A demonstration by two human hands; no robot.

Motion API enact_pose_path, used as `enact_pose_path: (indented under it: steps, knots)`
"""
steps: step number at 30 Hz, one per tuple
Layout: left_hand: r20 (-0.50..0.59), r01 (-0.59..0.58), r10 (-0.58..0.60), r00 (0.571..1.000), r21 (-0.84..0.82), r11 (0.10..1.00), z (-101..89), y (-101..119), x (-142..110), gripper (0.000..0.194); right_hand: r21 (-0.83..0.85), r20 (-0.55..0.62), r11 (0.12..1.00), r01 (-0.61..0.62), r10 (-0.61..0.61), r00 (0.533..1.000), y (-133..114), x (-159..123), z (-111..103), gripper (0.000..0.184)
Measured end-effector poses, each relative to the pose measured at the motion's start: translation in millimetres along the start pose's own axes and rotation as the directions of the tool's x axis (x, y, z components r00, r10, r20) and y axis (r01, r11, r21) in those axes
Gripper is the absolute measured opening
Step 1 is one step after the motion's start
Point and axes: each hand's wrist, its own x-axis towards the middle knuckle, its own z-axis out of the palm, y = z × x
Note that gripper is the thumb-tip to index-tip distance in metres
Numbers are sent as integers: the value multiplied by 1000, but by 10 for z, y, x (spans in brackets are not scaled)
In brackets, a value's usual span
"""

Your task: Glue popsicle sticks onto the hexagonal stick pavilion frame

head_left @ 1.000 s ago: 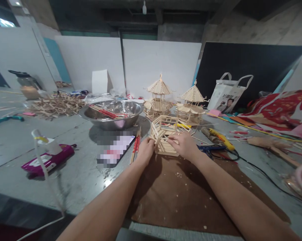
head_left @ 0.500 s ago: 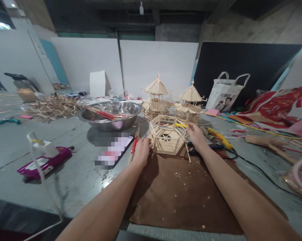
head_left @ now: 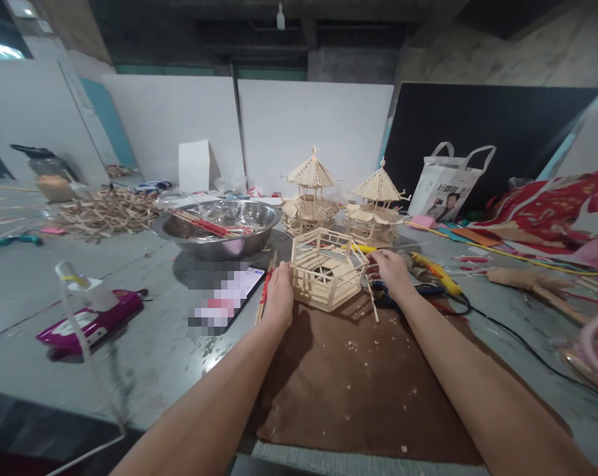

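A hexagonal pavilion base of pale wooden sticks [head_left: 329,294], open at the top with railings around its sides, sits at the far end of a brown mat [head_left: 348,383]. My left hand [head_left: 280,294] holds its left side, fingers mostly hidden behind the hand. On the right, my right hand [head_left: 389,270] has its fingertips at the base's right corner. A loose stick [head_left: 373,301] leans on the mat below the right hand. Just behind stand two finished-looking stick pavilions [head_left: 313,182] with pointed roofs. Red-marked sticks [head_left: 266,287] lie beside my left hand.
Left of the mat are a phone [head_left: 234,297], a steel bowl [head_left: 219,244] with red-wrapped sticks and a purple power strip [head_left: 90,320]. To the right lie a yellow-handled tool [head_left: 435,272] with a black cable, and a white bag [head_left: 445,182] further back.
The hexagonal base has turned between my hands and shifted slightly left and nearer. My left hand has straightened along its side; the right hand has slid a little down its corner.
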Motion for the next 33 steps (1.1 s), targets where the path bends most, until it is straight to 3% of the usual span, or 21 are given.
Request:
enact_pose_path:
  steps: [9,19,33]
  knots:
    - [-99,-53,53,994,9,999,-19,-1,52,31,97,70,995,-23,16,997,-130,-160,84,23]
    - [-42,-64,60,997,-107,992,2,84,15,35,137,89,991,-6,-6,996,-131,-180,78,26]
    - [-29,-83,80,996,-100,992,-6,38,44,37,139,97,990,9,-23,995,-104,-177,85,27]
